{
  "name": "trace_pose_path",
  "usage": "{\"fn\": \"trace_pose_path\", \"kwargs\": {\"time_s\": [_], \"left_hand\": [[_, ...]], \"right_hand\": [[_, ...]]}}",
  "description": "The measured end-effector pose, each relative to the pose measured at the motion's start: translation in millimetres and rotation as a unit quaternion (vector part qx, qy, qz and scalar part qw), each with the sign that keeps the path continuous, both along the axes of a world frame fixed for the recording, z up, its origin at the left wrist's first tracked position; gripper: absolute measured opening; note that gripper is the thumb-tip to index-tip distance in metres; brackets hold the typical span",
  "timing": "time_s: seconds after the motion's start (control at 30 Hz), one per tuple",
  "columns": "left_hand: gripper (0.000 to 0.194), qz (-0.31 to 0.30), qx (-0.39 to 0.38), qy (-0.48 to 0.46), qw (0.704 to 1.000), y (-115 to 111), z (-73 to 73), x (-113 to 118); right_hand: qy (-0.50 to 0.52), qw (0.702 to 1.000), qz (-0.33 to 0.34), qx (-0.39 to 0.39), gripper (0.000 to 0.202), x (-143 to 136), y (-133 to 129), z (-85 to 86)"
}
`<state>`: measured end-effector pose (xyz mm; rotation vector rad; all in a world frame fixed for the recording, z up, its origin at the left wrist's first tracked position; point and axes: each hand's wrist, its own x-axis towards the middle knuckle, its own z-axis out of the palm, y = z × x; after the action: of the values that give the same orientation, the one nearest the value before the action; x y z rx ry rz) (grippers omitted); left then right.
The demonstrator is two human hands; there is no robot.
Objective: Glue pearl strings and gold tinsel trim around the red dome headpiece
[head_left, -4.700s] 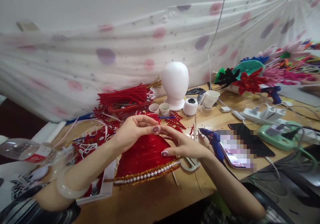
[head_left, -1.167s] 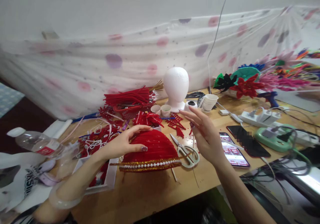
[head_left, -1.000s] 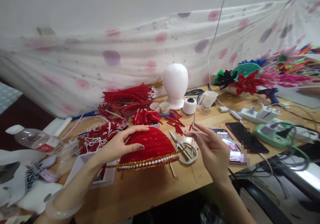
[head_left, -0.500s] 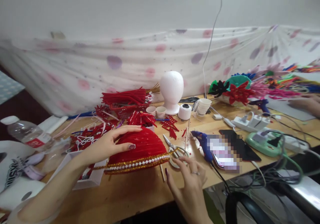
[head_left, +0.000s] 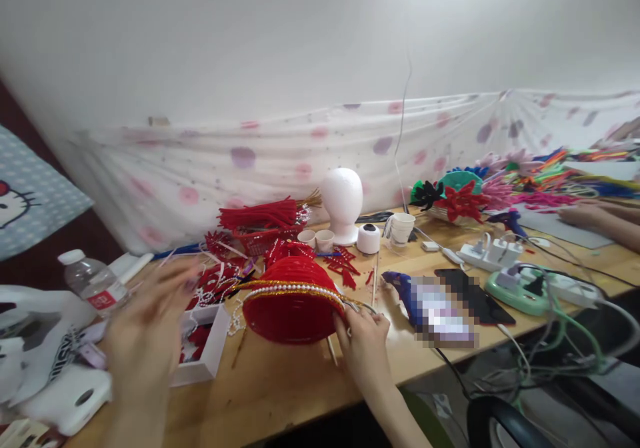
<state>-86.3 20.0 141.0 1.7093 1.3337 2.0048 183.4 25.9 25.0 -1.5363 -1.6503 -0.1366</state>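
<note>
A red dome-shaped headpiece with a pearl and gold rim is tipped up on the wooden table, its rim facing upward. My right hand grips its right edge at the rim. My left hand hovers blurred to the left, fingers apart, holding nothing, over a white box of red trimmings. Scissors lie mostly hidden behind my right hand.
A white foam head, small cups, a thread spool and red tassels stand behind. A blue glue gun, phones, power strips and cables lie right. A water bottle lies left. Another person's hand rests far right.
My right hand dropped to the table and took the headpiece's edge, tipping it up. My left hand let go of the dome and swung away to the left. The view tilted upward.
</note>
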Motion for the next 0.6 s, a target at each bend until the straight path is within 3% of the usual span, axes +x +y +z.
{"fn": "trace_pose_path", "kwargs": {"time_s": [0.03,0.07,0.13,0.2,0.27,0.4,0.6], "left_hand": [[0.008,0.004,0.045,-0.105,0.993,-12.5,-21.1,-7.3],[0.018,0.019,0.066,-0.163,0.984,-23.5,-43.9,-13.3],[0.03,0.054,-0.025,-0.196,0.979,-38.7,-86.9,-18.8],[0.044,0.074,-0.128,-0.179,0.973,-43.3,-115.7,-13.3],[0.055,0.078,-0.211,-0.127,0.966,-38.9,-126.5,1.5],[0.062,0.115,-0.21,-0.098,0.966,-18.2,-125.1,35.2],[0.025,0.102,-0.268,-0.026,0.958,-0.2,-135.7,42.2]], "right_hand": [[0.004,1.0,0.002,0.002,0.022,-0.3,0.4,-1.1],[0.007,1.0,0.003,0.005,0.024,-0.6,0.7,-2.1],[0.009,1.0,0.003,0.01,0.025,-1.5,0.8,-3.8],[0.007,1.0,0.002,0.013,0.024,-2.8,0.4,-5.1],[0.002,1.0,0.0,0.014,0.022,-4.6,-0.5,-6.3],[-0.009,1.0,-0.01,0.018,0.024,-9.3,-4.1,-8.9],[-0.01,0.999,-0.019,0.043,0.026,-13.9,-9.5,-10.1]]}}
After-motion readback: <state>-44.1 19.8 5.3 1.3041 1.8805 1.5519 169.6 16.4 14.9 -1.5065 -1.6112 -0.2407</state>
